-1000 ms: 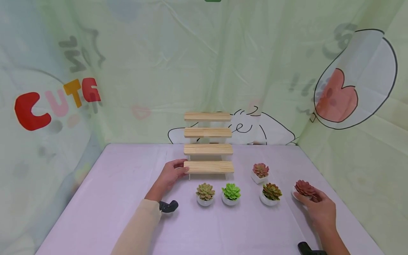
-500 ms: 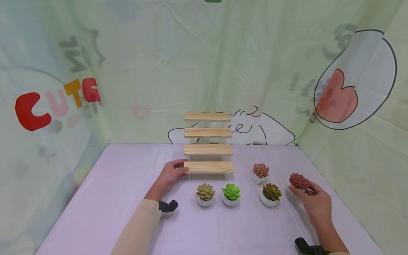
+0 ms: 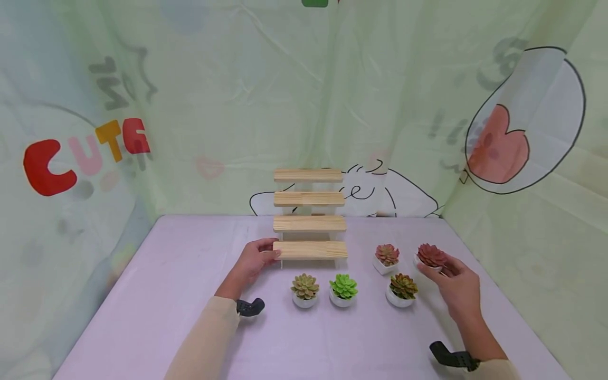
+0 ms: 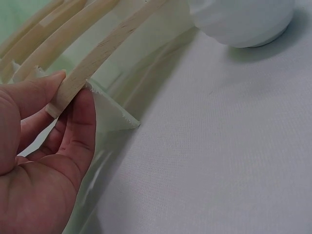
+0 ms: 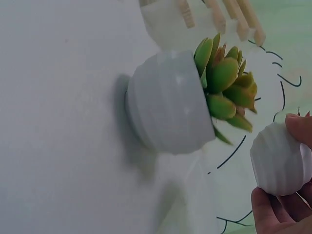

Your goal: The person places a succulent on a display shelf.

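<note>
A four-tier wooden shelf with pale slats stands at the back middle. My left hand pinches the left end of its lowest slat, thumb on top and fingers beneath. On the right, my right hand holds a dark red potted succulent by its white ribbed pot, which looks raised off the table. Nearest to that hand are a brown-green succulent in a round white pot and a pink succulent in a square one.
In front of the shelf sit a beige-green succulent and a bright green succulent in white pots. A lilac cloth covers the table. Printed curtains hang at the back and sides.
My right hand has moved left and away from me, carrying the dark red succulent nearer to the pink one. The left hand stays on the shelf.
</note>
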`<action>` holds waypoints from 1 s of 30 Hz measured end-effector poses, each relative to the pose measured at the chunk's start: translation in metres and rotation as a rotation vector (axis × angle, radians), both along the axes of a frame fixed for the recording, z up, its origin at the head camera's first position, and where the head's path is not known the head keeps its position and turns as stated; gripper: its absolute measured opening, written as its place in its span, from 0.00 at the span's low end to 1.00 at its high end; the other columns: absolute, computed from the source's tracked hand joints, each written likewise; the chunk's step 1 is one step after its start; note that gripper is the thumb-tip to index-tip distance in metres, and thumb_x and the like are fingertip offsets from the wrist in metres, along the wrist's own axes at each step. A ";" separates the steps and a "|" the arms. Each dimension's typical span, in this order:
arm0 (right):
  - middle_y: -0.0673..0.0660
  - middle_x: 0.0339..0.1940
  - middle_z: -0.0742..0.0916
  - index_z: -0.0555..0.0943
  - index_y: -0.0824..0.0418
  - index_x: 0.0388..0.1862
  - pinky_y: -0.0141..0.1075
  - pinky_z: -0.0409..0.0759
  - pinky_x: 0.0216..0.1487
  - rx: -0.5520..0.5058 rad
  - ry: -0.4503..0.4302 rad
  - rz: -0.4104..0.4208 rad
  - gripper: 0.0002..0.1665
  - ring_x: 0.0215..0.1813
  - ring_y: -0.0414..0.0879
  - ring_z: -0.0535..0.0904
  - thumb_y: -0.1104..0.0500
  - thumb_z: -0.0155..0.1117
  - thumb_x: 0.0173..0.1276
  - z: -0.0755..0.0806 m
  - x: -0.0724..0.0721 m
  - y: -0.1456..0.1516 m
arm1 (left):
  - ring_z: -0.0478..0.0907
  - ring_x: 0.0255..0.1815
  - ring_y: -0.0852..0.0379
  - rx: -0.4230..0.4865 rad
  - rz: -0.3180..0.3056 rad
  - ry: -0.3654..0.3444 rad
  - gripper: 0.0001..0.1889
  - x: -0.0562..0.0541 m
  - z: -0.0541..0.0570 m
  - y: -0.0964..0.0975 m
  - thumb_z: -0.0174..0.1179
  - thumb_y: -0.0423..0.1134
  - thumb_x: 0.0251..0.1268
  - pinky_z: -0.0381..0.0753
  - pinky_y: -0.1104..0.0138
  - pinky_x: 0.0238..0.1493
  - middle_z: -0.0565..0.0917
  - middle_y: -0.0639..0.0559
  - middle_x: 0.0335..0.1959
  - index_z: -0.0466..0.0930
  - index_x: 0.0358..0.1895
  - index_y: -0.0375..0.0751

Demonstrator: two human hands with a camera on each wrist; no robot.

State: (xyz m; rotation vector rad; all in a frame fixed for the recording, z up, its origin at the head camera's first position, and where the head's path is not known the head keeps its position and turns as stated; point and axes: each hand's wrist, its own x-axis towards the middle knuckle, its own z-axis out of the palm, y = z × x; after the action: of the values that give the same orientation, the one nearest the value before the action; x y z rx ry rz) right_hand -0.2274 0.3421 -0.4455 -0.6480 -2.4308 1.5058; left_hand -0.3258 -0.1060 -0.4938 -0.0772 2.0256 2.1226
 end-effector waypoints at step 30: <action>0.59 0.69 0.81 0.71 0.56 0.76 0.24 0.86 0.48 -0.106 0.132 0.242 0.49 0.62 0.44 0.81 0.42 0.79 0.59 0.032 -0.038 -0.086 | 0.83 0.49 0.52 0.020 0.007 -0.004 0.26 -0.001 -0.004 -0.001 0.66 0.28 0.67 0.89 0.62 0.51 0.80 0.38 0.57 0.75 0.68 0.33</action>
State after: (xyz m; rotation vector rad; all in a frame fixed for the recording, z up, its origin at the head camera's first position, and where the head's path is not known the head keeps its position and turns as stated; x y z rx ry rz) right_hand -0.2653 0.2560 -0.4135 -0.2678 -2.4108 1.7181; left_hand -0.3267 -0.1072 -0.4981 -0.0852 2.0038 2.1451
